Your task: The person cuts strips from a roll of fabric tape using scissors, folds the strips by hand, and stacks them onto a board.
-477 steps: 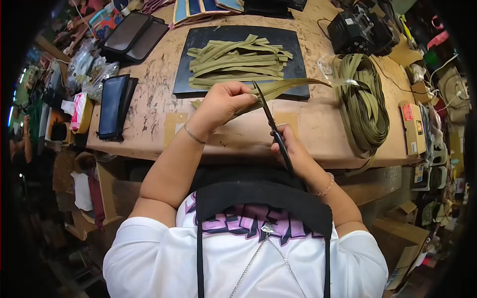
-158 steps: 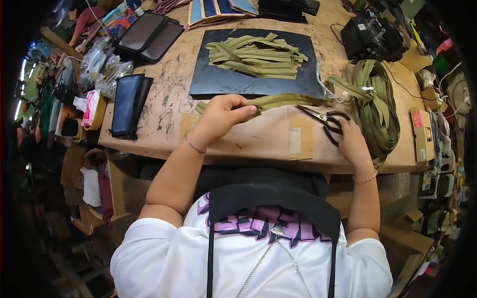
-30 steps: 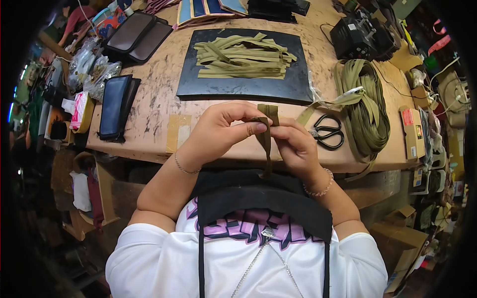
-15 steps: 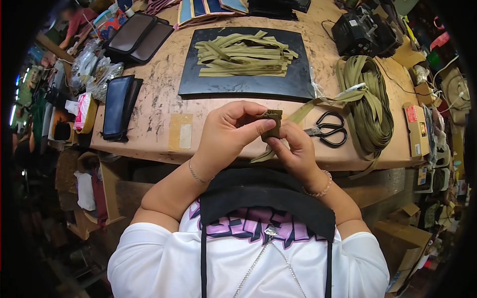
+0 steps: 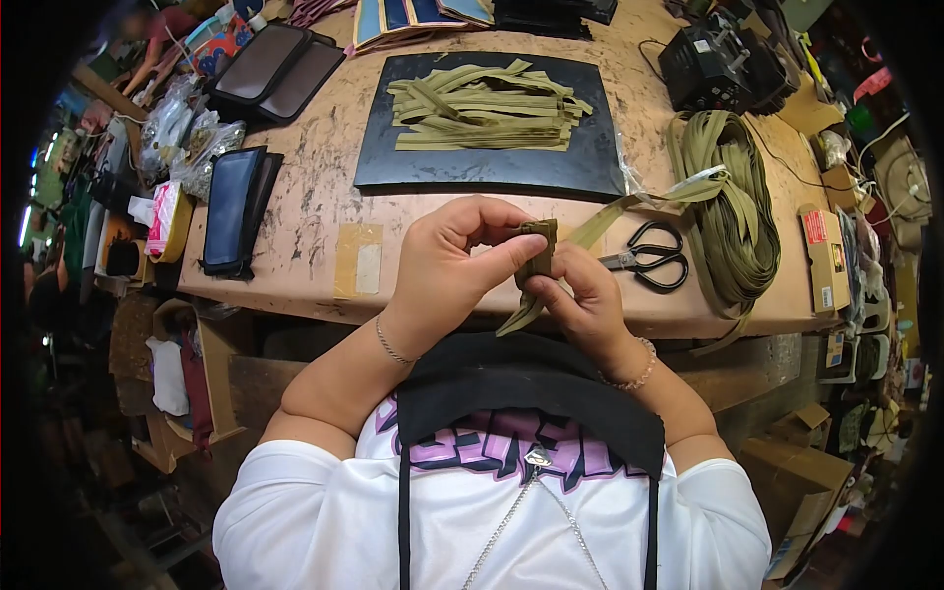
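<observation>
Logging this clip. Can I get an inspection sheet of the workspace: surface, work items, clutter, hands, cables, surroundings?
Surface: worn tabletop, dark marks; black board on it.
Work items: olive strips piled on the board; olive coil at right; scissors lying beside it.
Clutter: dark cases and plastic bags at left; black device far right.
Hands: left hand and right hand both grip a folded olive strip.
Cables: dark cable near the device; its ends are unclear.
Surroundings: cardboard boxes below, right; another person partly visible, upper left.
</observation>
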`<state>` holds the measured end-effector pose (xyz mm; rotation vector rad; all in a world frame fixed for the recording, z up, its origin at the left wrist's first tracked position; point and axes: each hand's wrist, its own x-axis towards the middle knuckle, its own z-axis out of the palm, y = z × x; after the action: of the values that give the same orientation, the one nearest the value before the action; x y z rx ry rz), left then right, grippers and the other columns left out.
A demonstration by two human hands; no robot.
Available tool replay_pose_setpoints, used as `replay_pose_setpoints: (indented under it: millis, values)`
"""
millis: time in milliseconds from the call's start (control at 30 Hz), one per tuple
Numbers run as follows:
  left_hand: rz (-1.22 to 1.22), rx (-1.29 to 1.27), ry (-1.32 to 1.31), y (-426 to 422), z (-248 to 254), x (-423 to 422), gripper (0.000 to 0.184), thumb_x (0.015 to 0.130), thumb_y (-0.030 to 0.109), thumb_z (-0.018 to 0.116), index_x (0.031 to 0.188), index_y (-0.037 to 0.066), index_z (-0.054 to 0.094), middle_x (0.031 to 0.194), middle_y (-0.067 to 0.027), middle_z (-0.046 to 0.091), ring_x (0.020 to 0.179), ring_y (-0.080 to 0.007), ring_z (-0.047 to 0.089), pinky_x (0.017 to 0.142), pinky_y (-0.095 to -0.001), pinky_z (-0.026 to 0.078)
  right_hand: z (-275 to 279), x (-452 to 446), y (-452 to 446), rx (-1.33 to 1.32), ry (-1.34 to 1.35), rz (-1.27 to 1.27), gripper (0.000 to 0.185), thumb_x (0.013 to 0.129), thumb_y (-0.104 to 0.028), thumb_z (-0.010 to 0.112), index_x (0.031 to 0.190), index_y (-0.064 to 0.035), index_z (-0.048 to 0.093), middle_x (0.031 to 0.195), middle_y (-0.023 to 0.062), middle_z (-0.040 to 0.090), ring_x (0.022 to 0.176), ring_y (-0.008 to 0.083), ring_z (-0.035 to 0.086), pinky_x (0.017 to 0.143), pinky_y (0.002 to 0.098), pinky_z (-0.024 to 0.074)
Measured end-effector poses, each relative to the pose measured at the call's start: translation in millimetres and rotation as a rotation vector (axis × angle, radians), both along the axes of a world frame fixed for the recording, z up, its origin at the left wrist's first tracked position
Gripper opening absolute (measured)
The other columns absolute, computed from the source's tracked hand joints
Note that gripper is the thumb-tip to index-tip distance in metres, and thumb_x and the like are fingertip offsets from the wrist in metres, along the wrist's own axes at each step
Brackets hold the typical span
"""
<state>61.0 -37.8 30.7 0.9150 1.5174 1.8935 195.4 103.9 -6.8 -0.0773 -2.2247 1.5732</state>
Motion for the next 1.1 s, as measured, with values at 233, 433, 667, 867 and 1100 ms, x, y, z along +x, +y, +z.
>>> replay_pose_setpoints:
  millis: [233,433,667,867,1100]
  values:
    - [0.005,-0.011,0.021,-1.2,-1.0,-1.1,0.017,0.089,-0.002,0.073,0.104,-0.001,0.066,0.094,-0.0054,0.071,0.083,-0.0082,0.066,0.072,-0.0207,0.053,2.0,-0.7,-1.1,0.024,0.01,-0.01,0.012,0.09,-0.009,0.071,0.089,-0.0003,0.063,0.094,0.0102,0.066,0.086,0.023,0.061,0.078,0.0326,0.0482]
    - [0.019,-0.006,-0.012,-0.8,-0.2,-0.2,0.016,0.088,-0.003,0.074,0.102,-0.001,0.066,0.094,-0.0051,0.071,0.082,-0.008,0.066,0.072,-0.0208,0.053,-0.1,-1.8,-1.9,0.007,0.01,-0.012,0.012,0.09,-0.008,0.072,0.089,-0.0002,0.064,0.094,0.0107,0.066,0.085,0.0233,0.062,0.077,0.0318,0.0485]
    - [0.195,0.286,-0.272,-5.7,-8.8,-33.2,0.012,0.091,0.002,0.072,0.102,0.001,0.068,0.095,-0.006,0.072,0.085,-0.0104,0.068,0.079,-0.024,0.054,6.7,-3.0,8.6,0.224,0.027,-0.087,0.013,0.082,-0.007,0.076,0.084,-0.0016,0.065,0.09,0.0109,0.066,0.084,0.0271,0.063,0.078,0.0351,0.0483]
    - [0.37,0.432,-0.309,-39.3,-7.8,-72.6,0.008,0.094,0.005,0.068,0.102,0.004,0.066,0.096,-0.0069,0.073,0.086,-0.0137,0.07,0.079,-0.0253,0.055,11.5,-2.8,29.4,0.406,0.039,-0.152,0.014,0.077,-0.007,0.077,0.082,-0.004,0.065,0.089,0.0092,0.068,0.085,0.0287,0.063,0.08,0.0386,0.0481]
    - [0.413,0.461,-0.285,-54.4,-12.7,-80.6,0.008,0.095,0.008,0.068,0.103,0.004,0.066,0.097,-0.0077,0.074,0.087,-0.0143,0.07,0.081,-0.0264,0.054,18.2,-12.4,22.8,0.14,0.022,-0.264,0.021,0.084,-0.004,0.075,0.101,-0.0042,0.064,0.092,0.0105,0.068,0.084,0.0278,0.064,0.077,0.035,0.0497]
